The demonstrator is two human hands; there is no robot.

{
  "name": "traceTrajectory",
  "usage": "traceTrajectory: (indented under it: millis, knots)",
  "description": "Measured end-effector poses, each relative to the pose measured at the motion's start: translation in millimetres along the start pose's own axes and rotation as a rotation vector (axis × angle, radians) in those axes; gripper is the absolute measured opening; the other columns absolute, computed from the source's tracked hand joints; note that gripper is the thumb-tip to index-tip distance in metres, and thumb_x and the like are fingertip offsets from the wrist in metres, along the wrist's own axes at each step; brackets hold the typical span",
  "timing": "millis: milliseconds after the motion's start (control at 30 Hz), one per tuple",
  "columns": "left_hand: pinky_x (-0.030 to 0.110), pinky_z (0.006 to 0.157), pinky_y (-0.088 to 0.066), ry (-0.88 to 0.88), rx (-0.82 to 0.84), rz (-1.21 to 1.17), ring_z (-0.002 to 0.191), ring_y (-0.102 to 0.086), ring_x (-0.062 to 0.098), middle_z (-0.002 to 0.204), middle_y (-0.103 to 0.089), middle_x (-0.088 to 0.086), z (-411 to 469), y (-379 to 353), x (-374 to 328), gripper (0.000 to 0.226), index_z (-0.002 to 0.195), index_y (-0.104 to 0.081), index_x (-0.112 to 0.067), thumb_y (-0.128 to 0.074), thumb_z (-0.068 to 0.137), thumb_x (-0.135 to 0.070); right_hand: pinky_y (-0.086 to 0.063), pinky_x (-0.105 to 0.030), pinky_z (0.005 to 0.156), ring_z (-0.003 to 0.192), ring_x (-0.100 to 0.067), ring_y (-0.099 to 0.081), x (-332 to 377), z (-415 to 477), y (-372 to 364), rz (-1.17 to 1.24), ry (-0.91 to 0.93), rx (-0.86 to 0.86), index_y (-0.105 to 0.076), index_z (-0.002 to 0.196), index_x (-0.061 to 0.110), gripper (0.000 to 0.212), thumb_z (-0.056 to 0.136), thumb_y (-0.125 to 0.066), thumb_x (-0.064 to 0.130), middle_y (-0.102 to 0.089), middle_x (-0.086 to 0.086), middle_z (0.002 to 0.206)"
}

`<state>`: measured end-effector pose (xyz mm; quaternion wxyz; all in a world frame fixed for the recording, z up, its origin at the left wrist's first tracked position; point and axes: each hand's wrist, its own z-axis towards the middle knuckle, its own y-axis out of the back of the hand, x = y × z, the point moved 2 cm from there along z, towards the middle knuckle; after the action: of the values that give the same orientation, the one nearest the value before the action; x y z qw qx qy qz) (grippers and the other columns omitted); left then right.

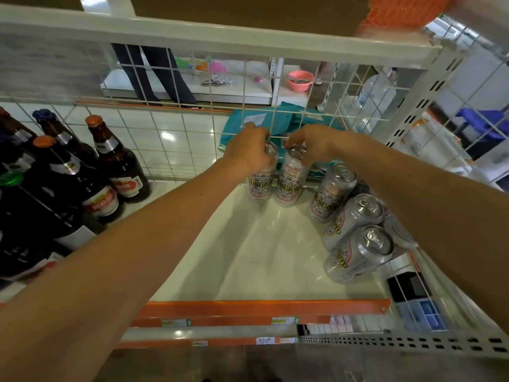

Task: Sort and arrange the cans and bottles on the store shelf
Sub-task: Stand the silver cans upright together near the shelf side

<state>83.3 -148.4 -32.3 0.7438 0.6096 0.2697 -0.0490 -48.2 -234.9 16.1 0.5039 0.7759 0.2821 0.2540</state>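
Partly done: at the wire grid (pixel 181 150), left hand (pixel 248 151) grips left can (pixel 261 180), right hand (pixel 312 142) grips right can (pixel 291 179); spare cans (pixel 355 216) farther out seemingly await alignment.

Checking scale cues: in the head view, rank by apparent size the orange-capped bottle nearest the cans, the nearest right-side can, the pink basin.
Unranked top: orange-capped bottle and nearest can, about alike; bottle longer, can nearer the camera.
Smallest: pink basin, though far back.
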Motion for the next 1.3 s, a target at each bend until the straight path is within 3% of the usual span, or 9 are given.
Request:
traceTrajectory:
  millis: [100,233,300,400,667,767,900,1167,1300]
  knots:
    - [0.034,0.073,-0.050,0.033,-0.001,-0.032,0.095,-0.063,0.026,0.106,-0.065,0.005,-3,-8,2,0.041,0.110,-0.064,-0.016,-0.078,0.077,-0.036,-0.041,-0.040,0.105,0.129,-0.030,-0.048,-2,1,-6,0.040,-0.020,-0.010,-0.047,0.142,0.020,0.068,0.082,-0.079,0.019,-0.048,-0.006,0.145]
    - [0.040,0.083,-0.055,0.094,0.006,-0.151,0.098,-0.064,0.026,0.109,-0.068,0.005,-1,-10,1,0.047,0.113,-0.066,-0.015,-0.085,0.072,-0.025,-0.047,-0.036,0.092,0.114,-0.027,-0.055,-3,3,-18,0.081,-0.054,-0.117,-0.053,0.132,0.015,0.066,0.077,-0.081,0.040,-0.057,-0.007,0.131]
    - [0.042,0.090,-0.054,0.122,0.011,-0.201,0.104,-0.063,0.026,0.115,-0.068,0.005,0,-10,2,0.055,0.120,-0.065,-0.015,-0.087,0.069,-0.022,-0.045,-0.034,0.086,0.110,-0.026,-0.056,-3,4,-19,0.090,-0.067,-0.141,-0.055,0.128,0.013,0.062,0.077,-0.082,0.035,-0.059,-0.008,0.127]
    - [0.042,0.095,-0.053,0.145,-0.037,-0.264,0.110,-0.062,0.027,0.120,-0.068,0.006,0,-13,4,0.065,0.127,-0.063,-0.015,-0.089,0.067,-0.020,-0.044,-0.036,0.097,0.122,-0.029,-0.052,-4,4,-17,0.077,-0.039,-0.135,-0.053,0.137,0.013,0.066,0.079,-0.082,0.025,-0.054,-0.009,0.137]
    - [0.040,0.095,-0.053,0.173,-0.096,-0.291,0.114,-0.060,0.027,0.126,-0.061,0.007,1,-20,-1,0.071,0.131,-0.059,-0.016,-0.089,0.067,-0.021,-0.038,-0.038,0.107,0.132,-0.031,-0.045,-8,3,-14,0.031,0.030,-0.121,-0.047,0.144,0.014,0.070,0.081,-0.078,0.010,-0.048,-0.010,0.145]
    - [0.038,0.094,-0.052,0.182,-0.065,-0.281,0.113,-0.060,0.026,0.127,-0.061,0.008,2,-18,-3,0.072,0.131,-0.058,-0.015,-0.090,0.067,-0.021,-0.044,-0.040,0.101,0.125,-0.031,-0.050,-6,6,-17,-0.037,0.045,-0.153,-0.053,0.139,0.016,0.063,0.081,-0.076,0.007,-0.053,-0.011,0.138]
    - [0.036,0.091,-0.053,0.212,-0.095,-0.336,0.109,-0.062,0.024,0.121,-0.064,0.006,0,-17,-2,0.066,0.125,-0.059,-0.015,-0.090,0.067,-0.017,-0.050,-0.041,0.085,0.107,-0.031,-0.059,2,7,-18,-0.155,0.055,-0.193,-0.062,0.121,0.018,0.045,0.080,-0.075,0.006,-0.061,-0.009,0.119]
    - [0.032,0.088,-0.053,0.188,-0.111,-0.333,0.105,-0.062,0.022,0.118,-0.065,0.006,-2,-19,1,0.061,0.121,-0.058,-0.014,-0.089,0.069,-0.017,-0.049,-0.044,0.088,0.105,-0.040,-0.059,4,3,-30,-0.141,-0.001,-0.300,-0.061,0.124,0.017,0.038,0.088,-0.066,0.006,-0.050,-0.016,0.122]
    - [0.029,0.081,-0.049,0.175,-0.098,-0.243,0.102,-0.061,0.021,0.113,-0.066,0.004,-3,-19,1,0.047,0.113,-0.063,-0.015,-0.087,0.072,-0.023,-0.050,-0.044,0.091,0.107,-0.040,-0.058,2,0,-28,-0.095,-0.005,-0.309,-0.060,0.125,0.010,0.035,0.091,-0.064,0.013,-0.050,-0.018,0.121]
